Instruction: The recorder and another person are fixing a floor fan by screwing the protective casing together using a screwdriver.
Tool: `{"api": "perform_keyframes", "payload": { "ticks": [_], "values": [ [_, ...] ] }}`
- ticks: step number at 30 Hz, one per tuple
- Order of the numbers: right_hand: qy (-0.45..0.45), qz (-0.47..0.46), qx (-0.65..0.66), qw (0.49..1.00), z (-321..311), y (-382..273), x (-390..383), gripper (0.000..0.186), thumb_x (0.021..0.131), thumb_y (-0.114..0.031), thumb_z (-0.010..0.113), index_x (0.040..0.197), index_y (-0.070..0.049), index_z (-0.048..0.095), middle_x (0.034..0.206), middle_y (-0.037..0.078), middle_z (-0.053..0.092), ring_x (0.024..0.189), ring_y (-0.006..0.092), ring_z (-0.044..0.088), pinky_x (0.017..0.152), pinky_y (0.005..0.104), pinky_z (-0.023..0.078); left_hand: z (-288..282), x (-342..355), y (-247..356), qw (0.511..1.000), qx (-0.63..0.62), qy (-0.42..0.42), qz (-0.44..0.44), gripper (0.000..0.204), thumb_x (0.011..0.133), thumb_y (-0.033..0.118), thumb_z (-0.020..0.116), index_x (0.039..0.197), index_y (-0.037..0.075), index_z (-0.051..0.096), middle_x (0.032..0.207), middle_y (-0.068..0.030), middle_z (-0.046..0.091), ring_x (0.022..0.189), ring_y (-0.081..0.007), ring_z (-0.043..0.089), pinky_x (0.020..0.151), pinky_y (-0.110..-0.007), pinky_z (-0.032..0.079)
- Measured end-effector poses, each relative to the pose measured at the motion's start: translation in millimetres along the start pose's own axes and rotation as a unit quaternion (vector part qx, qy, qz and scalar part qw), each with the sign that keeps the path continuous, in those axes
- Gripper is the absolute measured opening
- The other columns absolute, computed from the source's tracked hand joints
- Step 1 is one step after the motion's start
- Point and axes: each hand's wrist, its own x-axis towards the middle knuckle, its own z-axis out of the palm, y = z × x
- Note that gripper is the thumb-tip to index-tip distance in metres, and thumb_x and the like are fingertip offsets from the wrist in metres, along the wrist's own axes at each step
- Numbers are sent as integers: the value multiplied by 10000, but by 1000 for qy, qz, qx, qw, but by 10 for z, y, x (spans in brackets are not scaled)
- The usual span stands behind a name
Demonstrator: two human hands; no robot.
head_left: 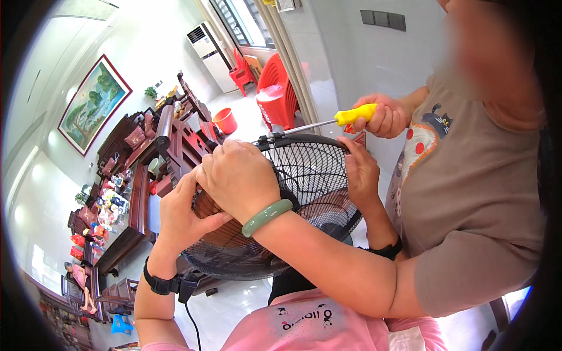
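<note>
A round black fan guard (pixel 310 169) of wire mesh stands tilted in front of me, with the blades inside. My left hand (pixel 182 219) grips its left rim, thumb across the front; a co-worker's hand with a green bangle (pixel 267 217) partly covers my fingers. On the right rim rests my right hand (pixel 361 175), fingers bent over the edge and holding it. The co-worker's other hand (pixel 389 116) grips a screwdriver (pixel 356 115) with a yellow handle. Its metal shaft reaches a black clip (pixel 269 139) on the guard's top rim, where the tip is hard to see.
The co-worker in a brown shirt (pixel 480 175) stands close on the right, one arm crossing over mine. Behind the fan are dark wooden furniture (pixel 137 199), a red bucket (pixel 225 121) and stacked red chairs (pixel 278 96). A black cable (pixel 192 322) hangs from my left wrist strap.
</note>
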Motion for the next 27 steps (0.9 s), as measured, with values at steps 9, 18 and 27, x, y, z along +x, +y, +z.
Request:
{"api": "perform_keyframes", "payload": {
  "ticks": [9,18,27],
  "values": [
    [16,-28,-46,998,26,46,29,125,928,-217,619,852,-182,711,842,-26,679,938,187,638,865,329,485,-14,46,-5,1000,13,9,18,889,661,476,907,1356,43,561,1175,-172,705,1016,-357,715,853,-406,567],
    [40,-30,-35,998,63,104,63,120,936,-185,614,835,-181,679,841,-16,664,928,198,638,853,331,491,-29,106,7,1000,4,7,0,909,651,465,913,1370,42,555,1184,-169,704,1018,-351,714,854,-398,568],
    [-33,-16,-24,999,-29,184,167,125,956,-178,615,976,-138,732,909,1,704,964,217,664,873,316,497,-30,216,34,1000,16,0,17,947,654,489,911,1401,45,535,1215,-168,700,1042,-349,711,859,-396,565]
  ]
}}
